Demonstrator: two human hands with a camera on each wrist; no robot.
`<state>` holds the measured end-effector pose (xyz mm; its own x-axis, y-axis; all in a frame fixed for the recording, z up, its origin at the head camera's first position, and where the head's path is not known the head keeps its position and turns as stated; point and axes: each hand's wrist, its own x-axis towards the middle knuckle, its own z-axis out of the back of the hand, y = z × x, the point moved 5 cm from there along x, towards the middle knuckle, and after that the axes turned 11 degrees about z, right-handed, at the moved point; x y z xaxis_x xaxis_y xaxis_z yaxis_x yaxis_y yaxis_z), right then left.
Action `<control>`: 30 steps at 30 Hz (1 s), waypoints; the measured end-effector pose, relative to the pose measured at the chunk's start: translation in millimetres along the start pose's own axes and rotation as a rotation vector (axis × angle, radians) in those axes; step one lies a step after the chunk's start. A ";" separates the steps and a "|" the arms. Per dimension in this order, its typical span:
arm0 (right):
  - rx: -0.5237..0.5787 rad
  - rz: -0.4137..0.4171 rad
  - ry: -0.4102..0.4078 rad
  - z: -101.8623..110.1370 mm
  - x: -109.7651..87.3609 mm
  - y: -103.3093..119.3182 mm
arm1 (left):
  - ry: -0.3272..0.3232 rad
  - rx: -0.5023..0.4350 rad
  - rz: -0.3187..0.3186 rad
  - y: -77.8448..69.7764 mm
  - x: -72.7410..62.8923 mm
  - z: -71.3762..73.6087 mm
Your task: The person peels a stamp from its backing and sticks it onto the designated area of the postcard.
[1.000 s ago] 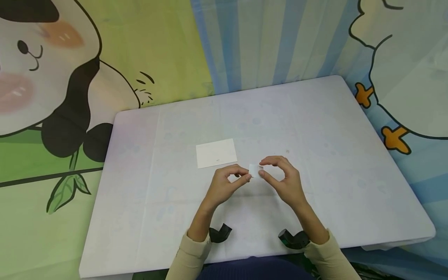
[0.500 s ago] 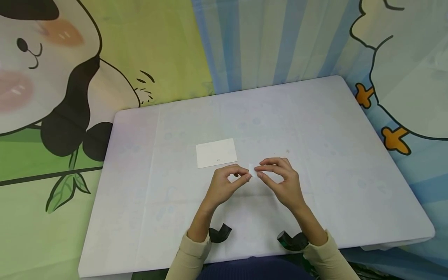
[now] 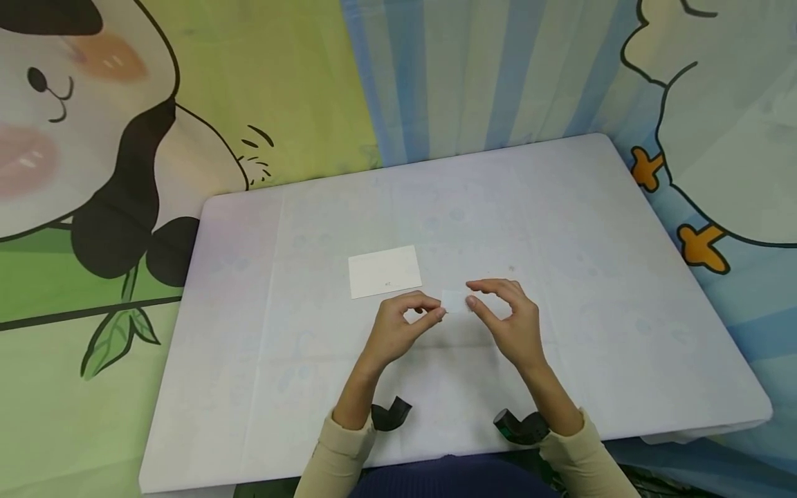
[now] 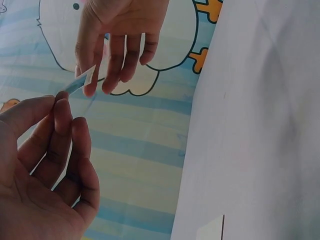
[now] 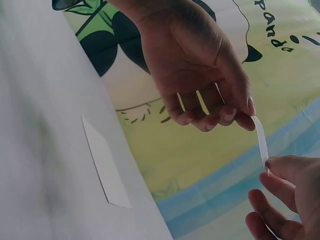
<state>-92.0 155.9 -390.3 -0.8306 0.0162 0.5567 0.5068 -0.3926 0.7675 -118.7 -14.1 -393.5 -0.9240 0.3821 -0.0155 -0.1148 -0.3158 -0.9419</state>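
A small strip of clear film point(image 3: 455, 301) stretches between the two hands above the white table. My left hand point(image 3: 405, 325) pinches its left end between thumb and fingertips. My right hand point(image 3: 513, 325) is at the other end; in the right wrist view its thumb and forefinger meet on the strip point(image 5: 261, 142). Seen from the left wrist, the strip point(image 4: 80, 82) looks bluish with a whitish far end. The remaining fingers of my right hand point(image 4: 120, 45) hang bent. A white card point(image 3: 385, 272) with a tiny mark lies flat beyond my left hand.
The white cloth-covered table point(image 3: 548, 228) extends around the hands. Printed cartoon curtains point(image 3: 311, 90) hang behind it and at both sides. Black wrist devices point(image 3: 392, 415) sit below both wrists, near the beige sleeves point(image 3: 339, 446).
My right hand moved left toward the left fingertips, then back right, with more of the film showing between the hands now. My left hand stayed nearly still, and the card did not move.
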 end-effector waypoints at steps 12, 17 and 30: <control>0.126 -0.145 0.014 4.4 0.6 -4.1 | -0.019 -0.002 -0.022 28.5 4.6 -2.9; 0.159 -0.178 0.002 4.7 0.1 -3.6 | -0.021 -0.001 -0.024 27.6 3.7 -2.5; 0.199 -0.263 0.072 -14.0 -17.5 -45.1 | 0.042 -0.030 -0.045 -15.3 -7.4 0.6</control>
<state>-103.6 160.5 -439.1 -0.9494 0.0253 0.3131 0.3024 -0.1958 0.9328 -110.3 -12.6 -378.7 -0.9021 0.4313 0.0134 -0.1439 -0.2713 -0.9517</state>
